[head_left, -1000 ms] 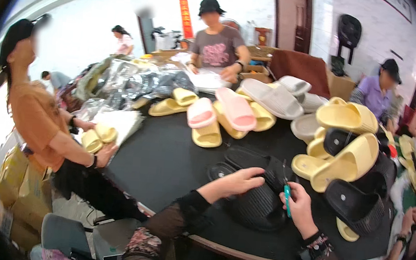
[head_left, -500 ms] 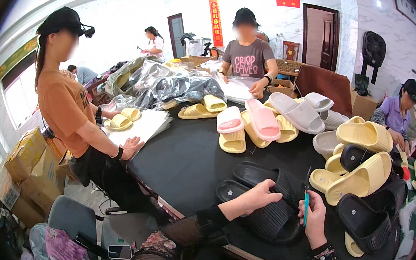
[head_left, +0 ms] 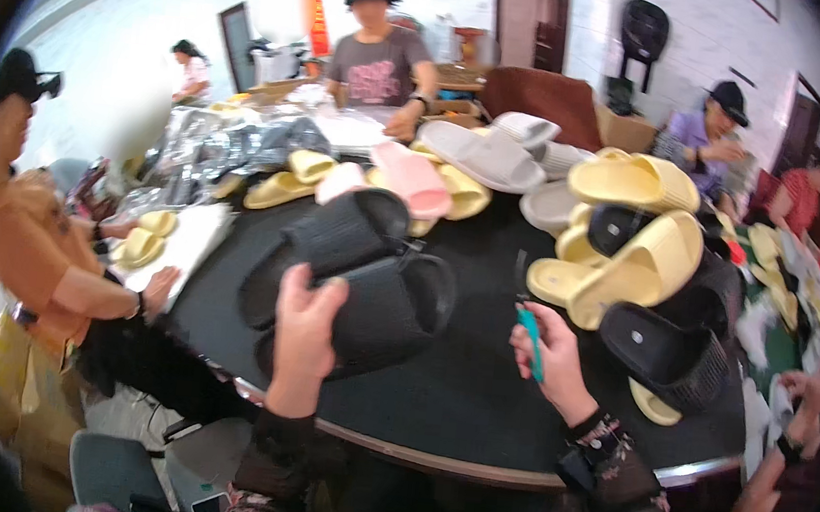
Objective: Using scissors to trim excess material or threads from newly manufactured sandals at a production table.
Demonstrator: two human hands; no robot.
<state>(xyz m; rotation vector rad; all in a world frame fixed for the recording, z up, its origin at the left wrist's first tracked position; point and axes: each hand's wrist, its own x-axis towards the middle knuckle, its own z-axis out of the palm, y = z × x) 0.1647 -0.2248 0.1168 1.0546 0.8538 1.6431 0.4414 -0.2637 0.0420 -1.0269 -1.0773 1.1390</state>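
Note:
My left hand (head_left: 306,340) is closed on a pair of black ribbed slide slippers (head_left: 371,302), held over the dark table with their straps facing up. A small thin loop seems to join the two slippers. To the right, my right hand (head_left: 557,369) grips teal-handled snips (head_left: 531,344), with their dark, blurred tips pointing away from me. Nearest to that hand on its right lies a black slide (head_left: 662,354), tipped on its side. A pile of pale yellow slides (head_left: 635,273) rises just beyond.
Grey slides (head_left: 489,155) and pink slides (head_left: 415,180) lie farther back. On the left, a person in an orange shirt (head_left: 36,240) rests a hand by white sheets (head_left: 200,236) holding yellow slides. Clear plastic bags (head_left: 233,150) heap behind. Another person's hand (head_left: 806,398) shows at the right edge.
My left hand has picked up the black slippers and carried them left. My right hand, with the snips, is farther from them. The whole view has swung to the right.

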